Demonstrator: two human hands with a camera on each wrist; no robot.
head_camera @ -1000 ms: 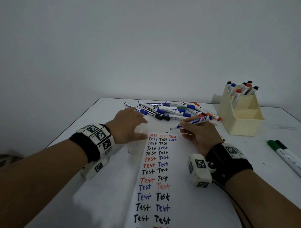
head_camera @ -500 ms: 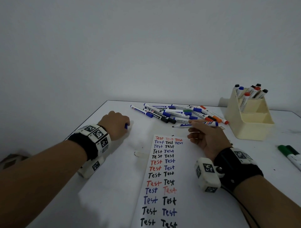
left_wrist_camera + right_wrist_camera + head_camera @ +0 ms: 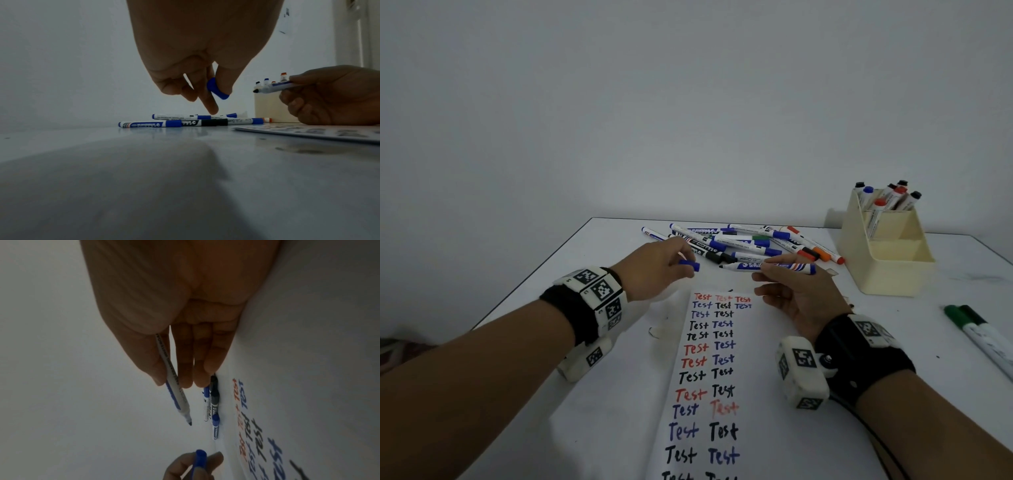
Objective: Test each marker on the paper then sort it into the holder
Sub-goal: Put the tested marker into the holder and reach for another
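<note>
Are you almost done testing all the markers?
Not yet. Done: the paper has many "Test" words, and several markers stand in the holder. In hand: the right hand holds an uncapped blue marker; the left hand pinches its cap. Left: a pile of markers on the table.

paper (image 3: 709, 377): on table (image 3: 551, 428), centre front
loose markers (image 3: 739, 241): behind paper
holder (image 3: 887, 260): right of loose markers, markers inside
</note>
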